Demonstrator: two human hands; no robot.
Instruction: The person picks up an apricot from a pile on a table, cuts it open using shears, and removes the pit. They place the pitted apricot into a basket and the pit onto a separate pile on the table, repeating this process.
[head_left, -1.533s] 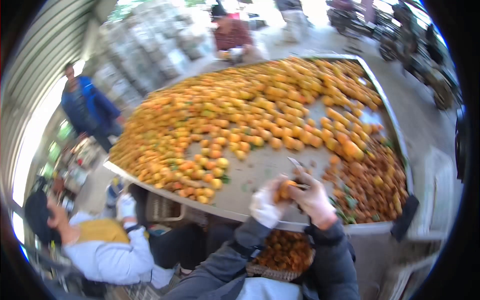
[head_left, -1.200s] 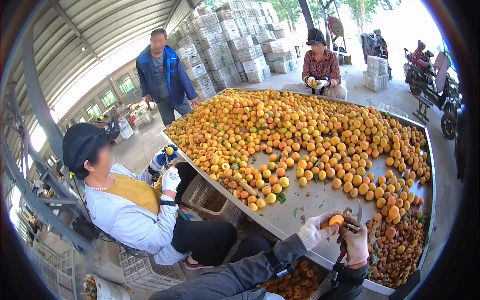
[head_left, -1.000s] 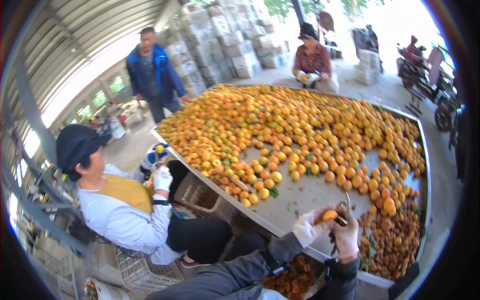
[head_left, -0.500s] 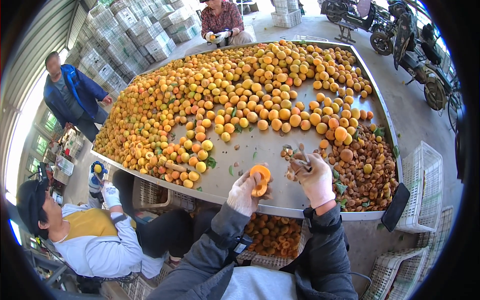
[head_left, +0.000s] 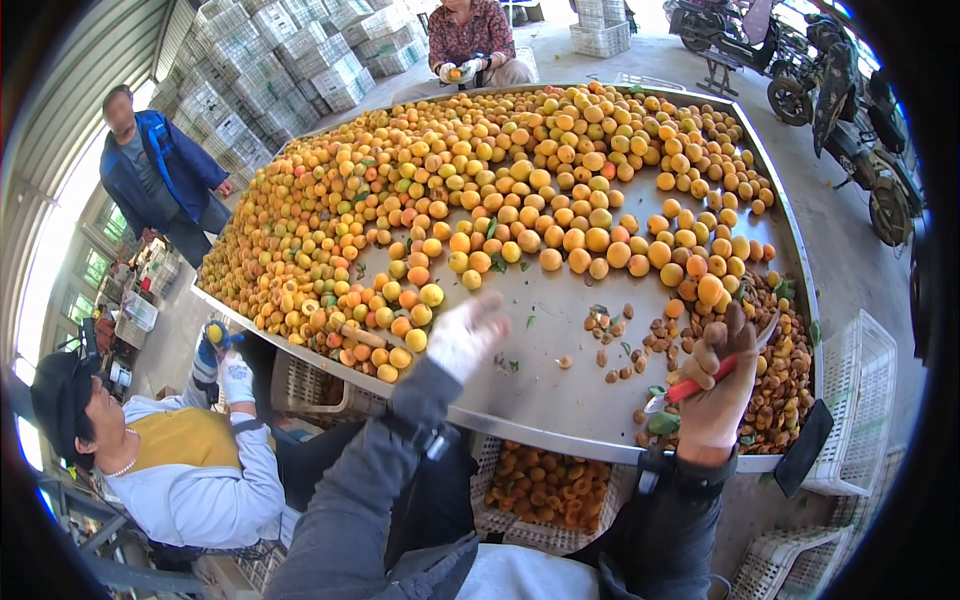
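Observation:
My left hand point(head_left: 466, 336), in a white glove, is open with its fingers stretched out and slightly blurred. It hangs over the near edge of the metal table point(head_left: 545, 395), just right of the nearest whole apricots point(head_left: 415, 340). My right hand point(head_left: 722, 390) is closed around a red-handled metal tool point(head_left: 692, 388) whose pointed metal end sticks up past the fingers; its exact kind is unclear. Beneath and beyond that hand lies a heap of brown apricot pits point(head_left: 785, 370). Loose pits point(head_left: 612, 375) are scattered to its left.
A large apricot pile point(head_left: 330, 215) covers the far and left table. Halved apricots point(head_left: 545, 485) fill a crate below the near edge. White crates point(head_left: 850, 390) stand at right. Co-workers sit at left point(head_left: 190, 450) and far side point(head_left: 470, 45); another person point(head_left: 160, 170) stands at left.
The halved apricot has left my left hand, which has opened and moved left and farther over the table. My right hand has shifted right to the pit heap. The view has shifted slightly.

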